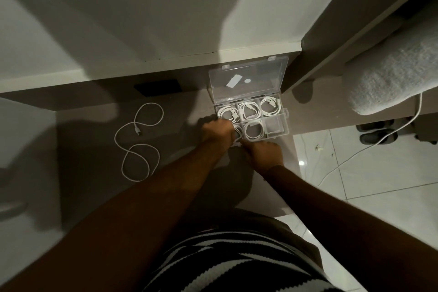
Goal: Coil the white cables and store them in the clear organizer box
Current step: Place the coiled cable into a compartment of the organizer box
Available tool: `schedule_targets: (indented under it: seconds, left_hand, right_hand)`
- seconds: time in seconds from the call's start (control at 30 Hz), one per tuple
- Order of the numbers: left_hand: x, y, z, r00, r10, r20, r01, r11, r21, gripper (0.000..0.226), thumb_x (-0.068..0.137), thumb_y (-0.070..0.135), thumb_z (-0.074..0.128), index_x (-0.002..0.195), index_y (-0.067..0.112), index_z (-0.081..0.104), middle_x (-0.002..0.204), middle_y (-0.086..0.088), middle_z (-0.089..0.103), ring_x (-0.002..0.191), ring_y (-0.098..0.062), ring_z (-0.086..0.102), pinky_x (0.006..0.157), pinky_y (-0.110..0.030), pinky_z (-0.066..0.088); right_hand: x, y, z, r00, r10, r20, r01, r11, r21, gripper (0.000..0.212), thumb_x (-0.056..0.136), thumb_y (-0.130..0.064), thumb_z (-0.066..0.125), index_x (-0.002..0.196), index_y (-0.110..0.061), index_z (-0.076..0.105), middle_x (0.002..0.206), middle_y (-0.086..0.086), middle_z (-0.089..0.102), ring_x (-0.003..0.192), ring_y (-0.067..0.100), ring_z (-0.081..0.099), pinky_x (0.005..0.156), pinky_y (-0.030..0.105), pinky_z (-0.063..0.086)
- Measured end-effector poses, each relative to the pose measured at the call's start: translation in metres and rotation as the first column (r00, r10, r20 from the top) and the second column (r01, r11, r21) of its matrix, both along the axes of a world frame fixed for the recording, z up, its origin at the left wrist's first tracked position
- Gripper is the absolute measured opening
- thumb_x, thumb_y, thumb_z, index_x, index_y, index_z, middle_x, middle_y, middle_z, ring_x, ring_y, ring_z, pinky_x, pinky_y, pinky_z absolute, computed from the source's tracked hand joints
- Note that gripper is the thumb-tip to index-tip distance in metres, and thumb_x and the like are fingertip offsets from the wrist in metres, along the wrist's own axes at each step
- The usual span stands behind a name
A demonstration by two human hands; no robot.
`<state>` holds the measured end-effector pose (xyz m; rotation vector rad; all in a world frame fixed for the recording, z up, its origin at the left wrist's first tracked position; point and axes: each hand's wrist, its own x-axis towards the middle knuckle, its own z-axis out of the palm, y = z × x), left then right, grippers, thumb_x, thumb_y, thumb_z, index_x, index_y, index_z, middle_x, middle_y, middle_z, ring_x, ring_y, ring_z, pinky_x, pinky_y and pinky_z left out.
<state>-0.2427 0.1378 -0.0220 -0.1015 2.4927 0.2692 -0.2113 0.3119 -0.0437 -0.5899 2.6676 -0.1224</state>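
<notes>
The clear organizer box [285, 123] sits open on the brown desk, its lid [248, 80] tilted back against the wall. Coiled white cables fill the three far compartments [248, 109] and the near middle one [254, 130]; the near right compartment [274, 125] holds no cable. My left hand [216, 133] is closed over the near left compartment, pressing a coiled white cable [237, 134] into it. My right hand [264, 154] rests at the box's near edge, fingers curled by the same cable. A loose white cable [138, 144] lies uncoiled on the desk to the left.
A dark flat device [157, 87] lies at the back of the desk [99, 149]. To the right are a grey padded seat [398, 73], a white cord [369, 147] on the tiled floor and dark slippers [376, 133].
</notes>
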Motion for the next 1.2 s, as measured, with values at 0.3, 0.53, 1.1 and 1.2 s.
schedule_targets:
  seconds: [0.3, 0.53, 1.1, 1.2]
  left_hand:
    - [0.025, -0.033, -0.002, 0.988, 0.018, -0.153, 0.027, 0.957, 0.289, 0.024, 0.098, 0.042, 0.065, 0.114, 0.031, 0.079, 0.122, 0.003, 0.072, 0.114, -0.022, 0.065, 0.095, -0.033, 0.052]
    - [0.048, -0.052, 0.007, 0.926, 0.231, -0.298, -0.011, 0.807, 0.591, 0.022, 0.099, 0.001, 0.062, 0.112, 0.002, 0.080, 0.111, -0.018, 0.074, 0.104, -0.032, 0.068, 0.094, -0.041, 0.052]
    - [0.232, -0.156, -0.007, 0.784, 0.567, -0.252, -0.411, 0.780, 0.472, 0.035, 0.096, -0.006, 0.065, 0.120, 0.016, 0.077, 0.127, -0.003, 0.069, 0.116, -0.026, 0.068, 0.098, -0.031, 0.053]
    - [0.229, -0.149, -0.005, 0.805, 0.550, -0.222, -0.395, 0.776, 0.492, 0.036, 0.096, -0.006, 0.063, 0.121, 0.016, 0.077, 0.127, -0.003, 0.069, 0.117, -0.023, 0.067, 0.097, -0.028, 0.051]
  right_hand:
    - [0.003, -0.005, 0.001, 0.997, -0.069, 0.028, 0.071, 0.995, -0.071, 0.048, 0.102, -0.043, 0.057, 0.150, -0.047, 0.051, 0.100, 0.012, 0.080, 0.094, 0.038, 0.076, 0.083, 0.039, 0.057]
    - [0.009, -0.006, 0.006, 0.997, -0.072, 0.009, 0.072, 0.985, -0.159, 0.056, 0.104, -0.036, 0.054, 0.156, -0.048, 0.040, 0.088, 0.014, 0.078, 0.083, 0.037, 0.075, 0.078, 0.043, 0.060]
    - [0.005, -0.028, 0.028, 0.995, -0.078, 0.065, 0.094, 0.950, -0.298, 0.026, 0.098, -0.024, 0.070, 0.122, -0.025, 0.079, 0.116, 0.007, 0.076, 0.105, 0.036, 0.073, 0.088, 0.044, 0.061]
    - [-0.005, -0.034, 0.032, 0.993, -0.050, 0.108, 0.074, 0.969, -0.235, 0.026, 0.100, -0.029, 0.068, 0.124, -0.024, 0.078, 0.119, 0.013, 0.069, 0.114, 0.039, 0.066, 0.090, 0.044, 0.058]
